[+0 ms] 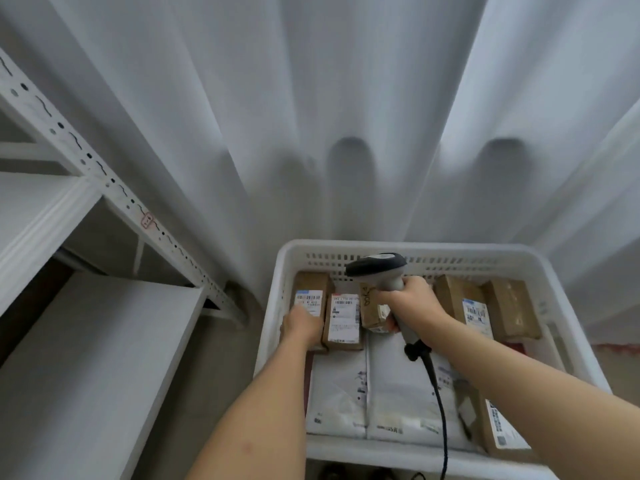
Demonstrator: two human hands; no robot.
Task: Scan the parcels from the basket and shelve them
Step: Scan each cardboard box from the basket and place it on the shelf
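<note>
**Mia:** What is the right hand doing?

**Ben:** It is wrapped tight around the handle of the scanner. The scanner's dark head sticks out to the left, above the fist. A black cord hangs down from the bottom of the handle.

**Mia:** Is anything else by that hand?

**Ben:** Yes, a small brown box sits right against its fingers, on the left side. I can't tell if the fingers hold it too.

**Mia:** And the left hand?

**Ben:** It is down on a brown box with a label, at the far left of the white basket. The fingers bend over the near end of the box. I can't tell if they grip it or just touch it.

**Mia:** Where are the other parcels?

**Ben:** All in the basket. One labelled box lies between the two hands. Two more boxes lie to the right of the scanner hand. White bags lie under the arms, closer to the person.

**Mia:** And the shelf?

**Ben:** The white shelf is off to the left of the left hand.
</note>
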